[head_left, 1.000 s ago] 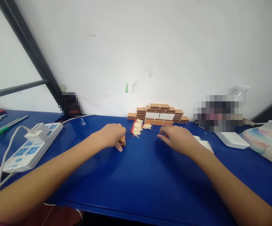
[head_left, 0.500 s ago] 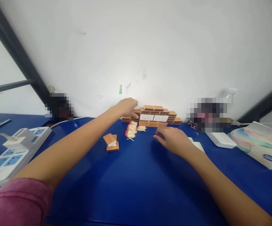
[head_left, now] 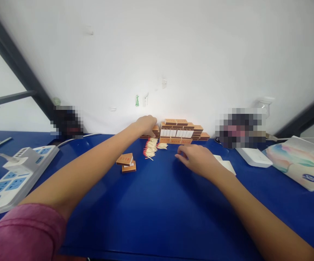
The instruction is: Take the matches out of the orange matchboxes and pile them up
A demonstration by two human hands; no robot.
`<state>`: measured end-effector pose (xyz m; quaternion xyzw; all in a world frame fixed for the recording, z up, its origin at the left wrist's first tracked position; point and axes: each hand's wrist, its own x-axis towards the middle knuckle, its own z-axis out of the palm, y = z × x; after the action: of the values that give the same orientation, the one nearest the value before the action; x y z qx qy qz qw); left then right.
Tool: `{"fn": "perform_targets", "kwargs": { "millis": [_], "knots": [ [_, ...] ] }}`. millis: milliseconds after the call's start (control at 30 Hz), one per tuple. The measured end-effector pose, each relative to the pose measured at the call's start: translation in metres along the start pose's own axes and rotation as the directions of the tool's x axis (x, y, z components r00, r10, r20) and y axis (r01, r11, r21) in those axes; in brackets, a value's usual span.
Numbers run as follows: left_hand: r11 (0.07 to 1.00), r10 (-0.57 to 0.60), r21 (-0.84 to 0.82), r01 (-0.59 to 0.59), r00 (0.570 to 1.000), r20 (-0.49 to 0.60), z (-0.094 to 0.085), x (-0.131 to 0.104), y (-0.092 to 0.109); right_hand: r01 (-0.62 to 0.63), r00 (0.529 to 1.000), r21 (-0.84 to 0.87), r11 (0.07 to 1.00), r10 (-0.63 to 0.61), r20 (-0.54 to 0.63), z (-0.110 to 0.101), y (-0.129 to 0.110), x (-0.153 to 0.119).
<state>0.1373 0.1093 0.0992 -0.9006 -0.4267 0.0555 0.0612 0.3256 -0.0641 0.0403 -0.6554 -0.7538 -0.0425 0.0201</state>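
Observation:
At the left end of a wall of stacked matchboxes (head_left: 176,140), my left hand (head_left: 147,125) has its thumb and fingers closed around a matchbox (head_left: 155,128), partly hiding the low stack there. Just in front lies a long pile of loose red-tipped matches (head_left: 150,148), with a smaller bunch of matches (head_left: 162,146) beside it. My right hand (head_left: 196,157) hovers over or rests on the table before the wall, its fingers curled, the thumb apart and nothing seen between them. A few loose matchboxes (head_left: 129,167) lie piled askew nearer me, beside my left forearm.
A white power strip (head_left: 34,174) with a plugged-in adapter lies at left on the blue table (head_left: 146,217). White cards (head_left: 226,165) sit beyond my right wrist. Farther right are a white box (head_left: 255,158) and a tissue pack (head_left: 295,165). The white wall stands close behind the matchboxes.
The view has shifted slightly. My left thumb has drawn back a little to the left at the low matchbox stack. My right hand stays in nearly the same place.

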Motion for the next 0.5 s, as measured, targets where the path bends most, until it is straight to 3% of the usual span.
{"fn": "perform_targets", "kwargs": {
  "millis": [333,500],
  "knots": [
    [0.998,-0.065,-0.009,0.065,0.997,0.033,-0.006,0.0,0.013,0.001,1.0,0.012,1.0,-0.001,0.003,-0.002,-0.001,0.0],
    [0.996,-0.082,-0.037,0.083,0.997,0.009,-0.024,-0.011,0.006,-0.004,1.0,0.005,1.0,0.004,-0.004,-0.005,0.0,-0.001]
  ]
}}
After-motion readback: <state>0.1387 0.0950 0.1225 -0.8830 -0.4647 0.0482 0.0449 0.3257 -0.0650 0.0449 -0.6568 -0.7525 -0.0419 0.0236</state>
